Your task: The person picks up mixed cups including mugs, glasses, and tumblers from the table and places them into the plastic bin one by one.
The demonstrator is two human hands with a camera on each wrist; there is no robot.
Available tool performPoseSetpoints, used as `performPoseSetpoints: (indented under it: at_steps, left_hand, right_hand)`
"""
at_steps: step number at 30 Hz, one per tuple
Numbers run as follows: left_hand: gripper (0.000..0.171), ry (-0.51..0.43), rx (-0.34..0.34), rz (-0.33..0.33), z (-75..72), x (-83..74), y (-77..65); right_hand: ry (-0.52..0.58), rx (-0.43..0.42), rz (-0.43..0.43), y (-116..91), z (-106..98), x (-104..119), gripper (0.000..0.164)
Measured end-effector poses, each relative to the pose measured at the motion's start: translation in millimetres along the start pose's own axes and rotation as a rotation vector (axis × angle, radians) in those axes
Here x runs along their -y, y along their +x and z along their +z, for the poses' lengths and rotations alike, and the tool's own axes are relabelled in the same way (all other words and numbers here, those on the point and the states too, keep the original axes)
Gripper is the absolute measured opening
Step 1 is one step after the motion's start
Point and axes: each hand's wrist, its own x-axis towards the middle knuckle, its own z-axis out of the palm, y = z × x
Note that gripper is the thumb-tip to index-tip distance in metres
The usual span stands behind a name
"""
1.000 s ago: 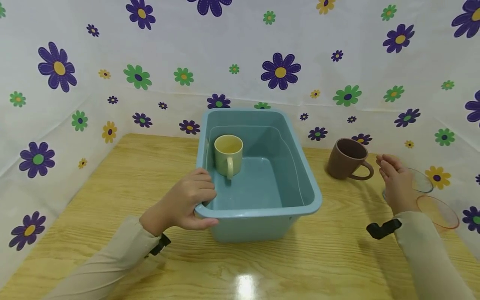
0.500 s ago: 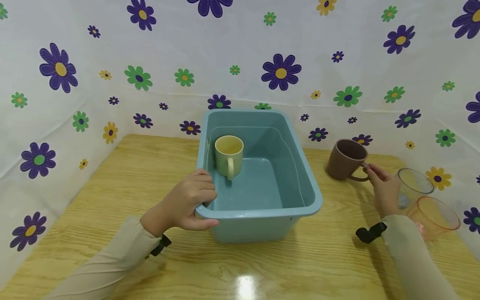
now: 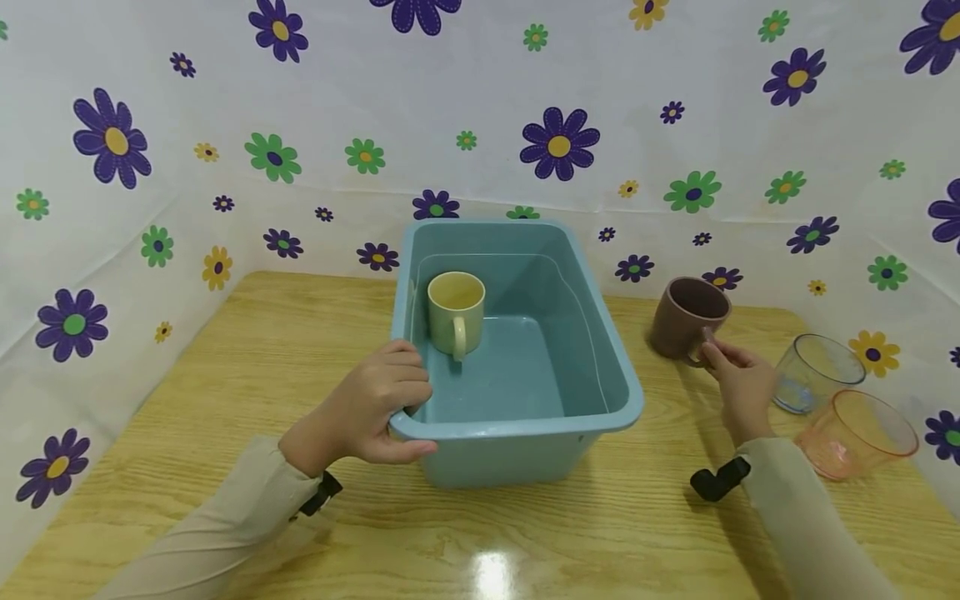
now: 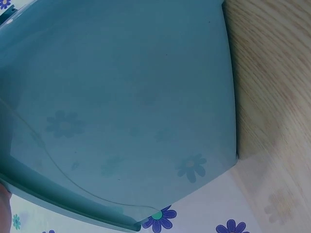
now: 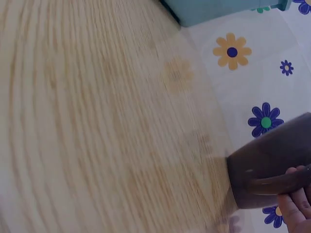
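At the right of the table stands a brown mug (image 3: 681,321), upright, its handle turned toward me. My right hand (image 3: 746,387) pinches that handle between thumb and fingers. In the right wrist view the brown mug (image 5: 267,160) shows at the lower right, with fingertips (image 5: 297,204) at its handle. My left hand (image 3: 367,408) grips the near left corner of a blue-green plastic tub (image 3: 517,427), fingers over the rim and thumb along the front. Inside the tub, against its left wall, a pale yellow mug (image 3: 456,317) stands upright. The left wrist view is mostly filled by the tub's side (image 4: 136,97).
Two clear glasses stand right of my right hand: one with a blue rim (image 3: 813,375), one orange-tinted (image 3: 858,433). A white flowered cloth (image 3: 480,100) rises behind the wood-grain table (image 3: 315,325) and along both sides.
My right hand has moved left to the brown mug and taken its handle, uncovering the blue-rimmed glass. The mug has shifted very slightly, its handle turning toward me. My left hand stays on the tub.
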Motion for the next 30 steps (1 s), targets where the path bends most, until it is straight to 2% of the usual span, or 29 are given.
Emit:
performPoseSetpoints:
  at_steps: [3,10,13,18,24,27,30]
  left_hand:
    - [0.057,-0.001,0.002,0.000,-0.2,0.3,0.3]
    - [0.057,0.000,0.010,-0.005,-0.4,-0.2,1.1]
    - [0.057,-0.001,0.011,-0.007,-0.6,-0.8,1.3]
    - [0.057,-0.007,0.011,-0.009,-0.4,-0.9,1.4]
    - [0.057,-0.006,0.012,-0.013,-0.1,-0.7,1.3]
    - [0.058,-0.002,0.012,-0.017,0.0,-1.1,1.1]
    - [0.058,0.003,0.008,-0.018,0.0,-1.5,0.9]
  right_hand:
    - [0.010,0.073,-0.002,-3,2,-3,0.009]
    - [0.012,0.355,-0.099,-1,-2,-12,0.013]
    - [-0.022,0.422,-0.122,0,-3,-13,0.015]
    - [-0.124,0.496,-0.132,3,-4,-10,0.020]
    - [-0.217,0.557,-0.102,5,-6,-3,0.023]
    - [-0.202,0.577,-0.092,6,-6,-3,0.022]
    - [-0.115,0.593,-0.083,6,-6,-5,0.022]
